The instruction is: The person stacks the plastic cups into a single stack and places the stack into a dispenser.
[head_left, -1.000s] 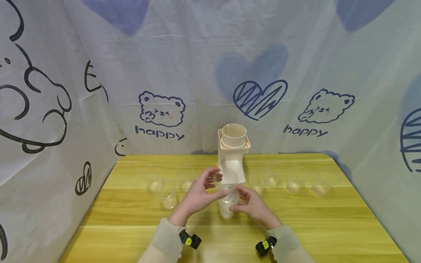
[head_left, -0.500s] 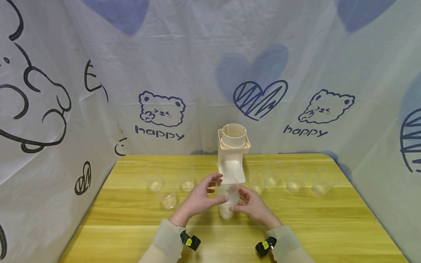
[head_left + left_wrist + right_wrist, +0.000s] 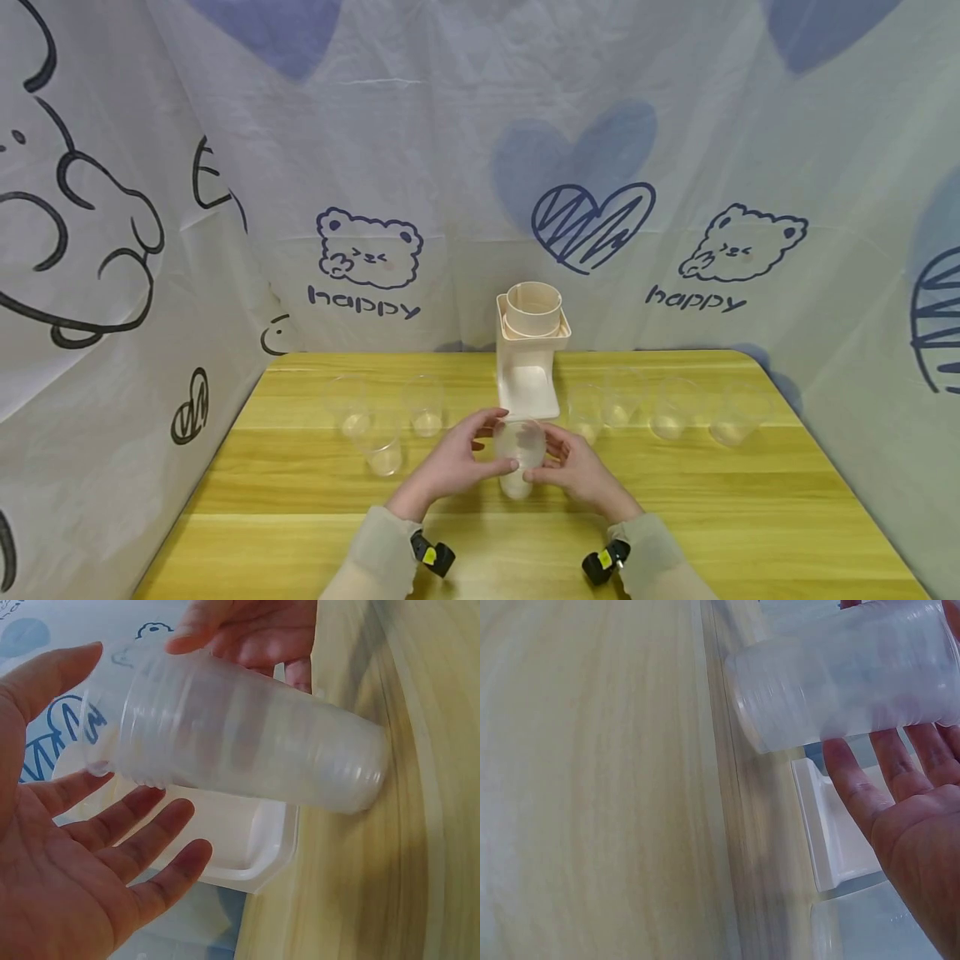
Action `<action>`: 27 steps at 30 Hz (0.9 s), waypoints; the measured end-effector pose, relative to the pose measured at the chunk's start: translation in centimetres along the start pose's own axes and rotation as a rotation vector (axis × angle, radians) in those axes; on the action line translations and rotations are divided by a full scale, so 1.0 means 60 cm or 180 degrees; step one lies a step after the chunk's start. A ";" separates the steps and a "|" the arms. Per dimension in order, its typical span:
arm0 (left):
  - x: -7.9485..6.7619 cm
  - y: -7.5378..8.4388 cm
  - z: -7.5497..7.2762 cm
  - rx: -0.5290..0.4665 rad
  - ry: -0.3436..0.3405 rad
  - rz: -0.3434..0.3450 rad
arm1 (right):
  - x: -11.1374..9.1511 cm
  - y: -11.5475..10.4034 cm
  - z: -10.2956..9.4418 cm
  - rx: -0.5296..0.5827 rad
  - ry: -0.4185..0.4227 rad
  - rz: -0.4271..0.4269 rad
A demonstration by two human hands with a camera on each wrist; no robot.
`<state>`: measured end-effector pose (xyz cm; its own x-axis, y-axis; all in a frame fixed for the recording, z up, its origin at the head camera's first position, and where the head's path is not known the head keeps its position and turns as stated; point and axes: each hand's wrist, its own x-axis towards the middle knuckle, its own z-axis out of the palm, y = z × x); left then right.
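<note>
Between both hands a stack of clear plastic cups (image 3: 517, 483) stands upright at the middle of the table, several rims nested together. My right hand (image 3: 581, 468) grips the stack from the right, thumb in front and fingers behind. Around the uppermost plastic cup (image 3: 109, 705) my left hand (image 3: 459, 460) holds near the rim, thumb on one side and index fingertip on the other. The other left fingers (image 3: 169, 825) spread outward beside the stack in the left wrist view. That top cup sits down inside the stack.
Behind the stack stands a cream holder (image 3: 525, 358) with a round collar on top and a flat base. Single clear cups stand left, including one cup (image 3: 386, 458) in front, and several more right, such as a cup (image 3: 667, 423). A printed cloth (image 3: 465, 167) hangs behind the table.
My left hand has come down with the top cup, which has sunk into the stack. The right hand has stayed in place on the stack.
</note>
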<state>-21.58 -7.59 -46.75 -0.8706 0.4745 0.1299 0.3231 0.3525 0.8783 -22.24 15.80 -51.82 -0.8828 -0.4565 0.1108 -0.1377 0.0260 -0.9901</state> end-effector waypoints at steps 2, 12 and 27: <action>0.000 -0.003 0.001 -0.0021 0.0012 0.0016 | 0.000 0.000 0.000 0.0006 0.0005 -0.0001; 0.001 -0.011 0.005 -0.0064 0.0080 0.0011 | 0.000 0.000 0.000 -0.0022 0.0005 -0.0011; -0.004 -0.012 0.012 -0.0073 0.0073 -0.0087 | -0.001 0.003 0.001 -0.0025 0.0041 -0.0019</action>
<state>-21.36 -7.37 -47.74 -0.8874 0.4463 0.1158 0.2906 0.3465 0.8919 -22.16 15.75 -52.01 -0.8876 -0.4453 0.1179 -0.1465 0.0302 -0.9888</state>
